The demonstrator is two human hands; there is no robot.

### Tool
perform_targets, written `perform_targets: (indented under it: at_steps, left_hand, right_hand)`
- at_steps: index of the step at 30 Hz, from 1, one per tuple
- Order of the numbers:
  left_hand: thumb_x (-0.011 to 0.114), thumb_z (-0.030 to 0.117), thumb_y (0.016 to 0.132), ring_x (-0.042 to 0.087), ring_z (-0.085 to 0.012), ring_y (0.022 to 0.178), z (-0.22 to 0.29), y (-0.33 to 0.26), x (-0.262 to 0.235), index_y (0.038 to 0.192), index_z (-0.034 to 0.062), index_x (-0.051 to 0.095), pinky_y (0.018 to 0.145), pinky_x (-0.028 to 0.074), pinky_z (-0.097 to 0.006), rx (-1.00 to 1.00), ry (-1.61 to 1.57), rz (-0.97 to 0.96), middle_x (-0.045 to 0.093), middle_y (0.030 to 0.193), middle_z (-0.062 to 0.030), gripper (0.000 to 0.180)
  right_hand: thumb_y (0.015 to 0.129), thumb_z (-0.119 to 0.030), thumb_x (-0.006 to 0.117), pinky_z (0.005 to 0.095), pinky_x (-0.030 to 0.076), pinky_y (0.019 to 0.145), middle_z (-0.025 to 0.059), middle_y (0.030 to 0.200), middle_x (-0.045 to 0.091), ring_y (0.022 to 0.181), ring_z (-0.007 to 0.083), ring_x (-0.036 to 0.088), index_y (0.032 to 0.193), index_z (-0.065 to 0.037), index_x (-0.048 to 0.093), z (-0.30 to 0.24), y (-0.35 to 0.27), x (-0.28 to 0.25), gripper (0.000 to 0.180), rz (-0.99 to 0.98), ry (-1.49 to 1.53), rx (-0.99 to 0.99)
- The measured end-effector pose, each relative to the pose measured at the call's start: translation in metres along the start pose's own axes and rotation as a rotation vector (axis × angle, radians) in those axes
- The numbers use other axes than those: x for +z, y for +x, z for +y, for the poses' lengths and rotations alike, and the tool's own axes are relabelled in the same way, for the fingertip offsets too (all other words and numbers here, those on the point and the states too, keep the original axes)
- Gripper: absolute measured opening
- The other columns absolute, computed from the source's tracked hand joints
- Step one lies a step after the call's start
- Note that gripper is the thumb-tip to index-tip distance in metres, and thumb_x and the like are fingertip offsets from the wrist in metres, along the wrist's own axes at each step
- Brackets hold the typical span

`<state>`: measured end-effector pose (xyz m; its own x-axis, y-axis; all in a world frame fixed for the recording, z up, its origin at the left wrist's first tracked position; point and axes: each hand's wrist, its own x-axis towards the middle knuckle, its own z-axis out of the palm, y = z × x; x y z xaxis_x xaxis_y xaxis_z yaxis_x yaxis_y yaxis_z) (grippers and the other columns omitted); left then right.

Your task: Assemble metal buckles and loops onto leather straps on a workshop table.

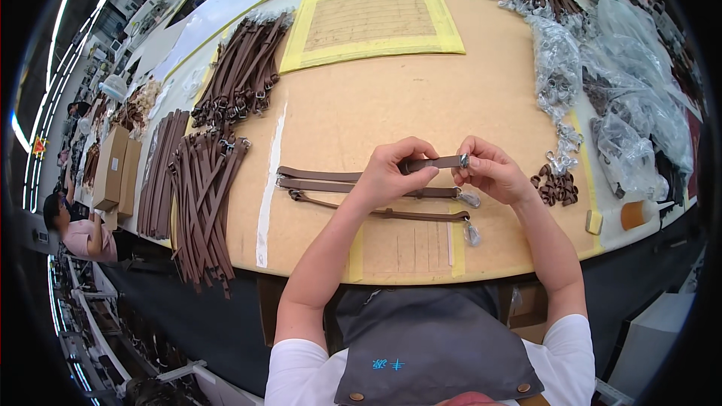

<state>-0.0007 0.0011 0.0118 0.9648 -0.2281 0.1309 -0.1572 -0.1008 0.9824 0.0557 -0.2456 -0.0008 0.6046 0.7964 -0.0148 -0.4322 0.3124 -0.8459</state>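
Brown leather strap [432,163] is pinched between both hands above the table [361,105]: the left hand [391,173] closes on its middle, the right hand [489,173] grips the end with the metal ring [465,159]. Just below the hands lie two more straps [338,184]; small brown loops [555,186] sit right of the right hand.
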Motion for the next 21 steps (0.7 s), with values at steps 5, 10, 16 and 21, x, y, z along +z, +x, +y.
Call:
perform_targets:
  at_steps: [5, 10, 16, 21]
  left_hand:
    - [0.075, 0.005, 0.084, 0.053, -0.0024, 0.07, 0.006, -0.003, 0.004, 0.099, 0.0029, 0.068, 0.061, 0.042, -0.02, -0.012, -0.018, -0.048, 0.062, 0.08, 0.004, 0.017]
    - [0.075, 0.002, 0.083, 0.053, -0.0018, 0.069, 0.012, -0.005, 0.01, 0.096, 0.0002, 0.069, 0.06, 0.043, -0.02, 0.056, -0.017, 0.0, 0.063, 0.079, 0.0027, 0.015]
    - [0.075, -0.001, 0.082, 0.058, -0.002, 0.071, 0.013, -0.012, 0.013, 0.096, -0.0003, 0.071, 0.059, 0.045, -0.018, 0.061, 0.03, -0.001, 0.067, 0.082, 0.0009, 0.014]
    - [0.075, -0.002, 0.078, 0.062, -0.0056, 0.069, 0.02, -0.014, 0.016, 0.095, 0.0028, 0.072, 0.058, 0.049, -0.021, 0.163, 0.225, 0.018, 0.069, 0.08, -0.0023, 0.019]
  right_hand:
    - [0.1, -0.02, 0.063, 0.0295, 0.051, 0.086, 0.0035, 0.098, 0.066, 0.094, 0.0126, 0.063, 0.109, -0.006, 0.055, 0.005, 0.003, -0.001, 0.019, -0.077, 0.013, 0.036]
    - [0.097, -0.013, 0.068, 0.028, 0.052, 0.085, 0.0047, 0.104, 0.067, 0.096, 0.0119, 0.064, 0.109, -0.006, 0.057, 0.01, 0.004, 0.004, 0.018, -0.028, 0.05, -0.069]
    - [0.094, -0.01, 0.071, 0.0234, 0.052, 0.076, 0.0025, 0.098, 0.068, 0.089, 0.0093, 0.065, 0.108, -0.007, 0.058, 0.017, 0.0, -0.002, 0.02, -0.02, 0.078, 0.012]
    - [0.091, -0.008, 0.074, 0.0229, 0.052, 0.072, 0.0017, 0.095, 0.068, 0.084, 0.0084, 0.064, 0.104, -0.005, 0.062, 0.009, 0.0, 0.003, 0.018, -0.013, 0.049, 0.08]
